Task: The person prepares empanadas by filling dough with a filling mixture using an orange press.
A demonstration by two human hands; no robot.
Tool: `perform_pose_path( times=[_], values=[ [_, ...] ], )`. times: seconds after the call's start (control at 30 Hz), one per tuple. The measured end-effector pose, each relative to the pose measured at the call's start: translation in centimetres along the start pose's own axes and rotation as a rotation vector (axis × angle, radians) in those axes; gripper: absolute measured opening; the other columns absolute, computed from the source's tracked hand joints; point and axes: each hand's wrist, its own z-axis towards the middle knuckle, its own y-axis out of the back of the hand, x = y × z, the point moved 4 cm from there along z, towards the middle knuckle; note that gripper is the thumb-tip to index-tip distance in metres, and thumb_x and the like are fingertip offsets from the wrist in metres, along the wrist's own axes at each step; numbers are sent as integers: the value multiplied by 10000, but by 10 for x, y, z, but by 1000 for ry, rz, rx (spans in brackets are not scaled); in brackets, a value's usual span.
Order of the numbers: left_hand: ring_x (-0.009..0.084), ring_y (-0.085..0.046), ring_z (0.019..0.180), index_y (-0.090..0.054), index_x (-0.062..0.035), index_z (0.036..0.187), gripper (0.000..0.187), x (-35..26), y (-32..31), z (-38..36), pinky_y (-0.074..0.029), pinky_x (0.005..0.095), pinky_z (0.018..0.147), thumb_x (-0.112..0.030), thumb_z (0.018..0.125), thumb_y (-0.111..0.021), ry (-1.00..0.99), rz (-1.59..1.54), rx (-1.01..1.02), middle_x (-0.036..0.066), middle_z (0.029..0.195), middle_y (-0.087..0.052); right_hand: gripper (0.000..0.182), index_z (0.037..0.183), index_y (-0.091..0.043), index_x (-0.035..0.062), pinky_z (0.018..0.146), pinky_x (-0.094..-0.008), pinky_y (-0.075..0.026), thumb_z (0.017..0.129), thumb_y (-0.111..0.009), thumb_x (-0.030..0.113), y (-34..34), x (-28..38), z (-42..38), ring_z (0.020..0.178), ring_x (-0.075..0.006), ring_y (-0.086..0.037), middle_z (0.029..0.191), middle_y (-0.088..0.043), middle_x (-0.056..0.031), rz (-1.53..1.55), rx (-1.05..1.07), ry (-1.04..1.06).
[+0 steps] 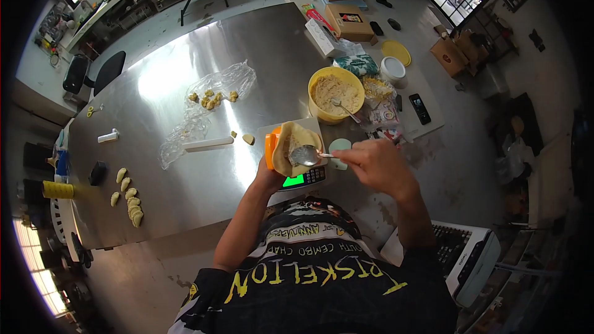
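My left hand (268,177) is closed around an orange dumpling mould (270,150), with a round of dough (286,135) draped over it. My right hand (378,166) grips a metal spoon (305,155), whose bowl rests against the pale filling in the middle of the dough. Beneath them is a digital scale (314,176) with a lit green display, partly hidden by the mould and my left hand. Just beyond stands a yellow bowl (318,110) of pale filling, with a second spoon (344,109) lying in it.
Several shaped dumplings (132,203) lie on the steel table (148,142) at left. Clumps of filling (212,99) sit on a plastic sheet (238,79). A white rod (209,143) lies nearby. At right are a white tub (393,69), a phone (419,109) and boxes (348,23).
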Motion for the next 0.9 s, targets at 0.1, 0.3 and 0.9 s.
perform_pose_path(
  times=[0.1,0.3,0.9],
  values=[
    [270,-594,1222,-412,-69,1439,512,1,5,3,-511,430,1042,-369,1031,-485,189,-383,95,140,1375,-540,192,1025,-752,148,629,-407,-511,866,-645,141,23,-9,4,660,-266,-647,720,-653,-67,-104,-74,49],
    [280,-621,1190,-426,-39,1441,490,-5,-2,1,-543,431,1011,-305,1034,-484,354,-428,112,169,1380,-545,230,1018,-752,138,661,-384,-517,808,-673,91,32,-21,14,719,-239,-662,716,-637,-53,20,28,209],
    [279,-611,1212,-437,-57,1434,487,19,-5,3,-521,436,1041,-347,1042,-451,345,-386,118,171,1379,-549,231,974,-750,142,626,-376,-516,765,-680,71,32,-31,26,668,-247,-655,715,-655,-56,-33,-55,225]
  ],
)
